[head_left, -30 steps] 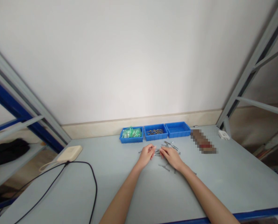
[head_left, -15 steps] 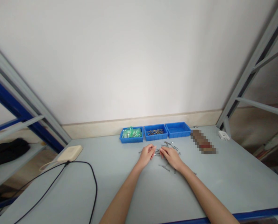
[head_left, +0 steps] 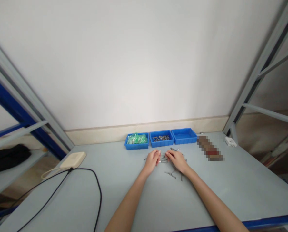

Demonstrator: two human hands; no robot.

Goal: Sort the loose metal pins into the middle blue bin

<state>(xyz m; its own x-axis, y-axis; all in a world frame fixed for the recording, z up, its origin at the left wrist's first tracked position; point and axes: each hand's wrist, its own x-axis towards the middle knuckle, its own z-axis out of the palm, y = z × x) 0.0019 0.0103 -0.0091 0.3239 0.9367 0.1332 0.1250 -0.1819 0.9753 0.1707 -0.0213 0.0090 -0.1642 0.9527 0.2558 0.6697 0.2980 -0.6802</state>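
Note:
My left hand [head_left: 153, 160] and my right hand [head_left: 177, 160] rest close together on the grey table [head_left: 139, 199], their fingertips curled over a scatter of several metal screws [head_left: 171, 174]. Both hands' fingers are bent and pinched together near the screws between them; what they grip is too small to make out. Behind the hands stand three blue bins: the left bin [head_left: 136, 141] holds green pieces, the middle bin [head_left: 161, 138] holds screws, the right bin [head_left: 183, 135] looks empty.
A beige device [head_left: 73, 160] with a black cable [head_left: 95, 183] lies at the left. A blurred brown object [head_left: 209, 148] and a small white part [head_left: 229, 141] sit at the right. Metal shelf posts flank both sides; a wall stands behind.
Both hands stay together over the screws, barely shifted. The view has tilted a little, so everything sits slightly higher in the picture.

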